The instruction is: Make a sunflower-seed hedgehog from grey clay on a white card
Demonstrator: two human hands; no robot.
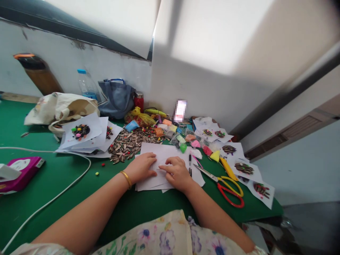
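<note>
The white paper stack (pixel 156 180) is lying on the green surface (pixel 143 204), with the left hand (pixel 140 167) resting open on its left part, the right hand (pixel 178 173), loosely curled and gripping nothing visible, touching its middle, sunflower seeds (pixel 127 143) spreading beyond its far-left corner, and scissors (pixel 215 177) lying right of it.

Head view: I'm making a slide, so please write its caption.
Left hand and right hand rest on white paper sheets, near loose striped seeds and metal scissors with red and yellow handles.

A blue bag (pixel 117 101) stands between bottle (pixel 86 84) and red flask (pixel 139 103) — a white cable (pixel 90 165) curves past a magenta box (pixel 29 171).
</note>
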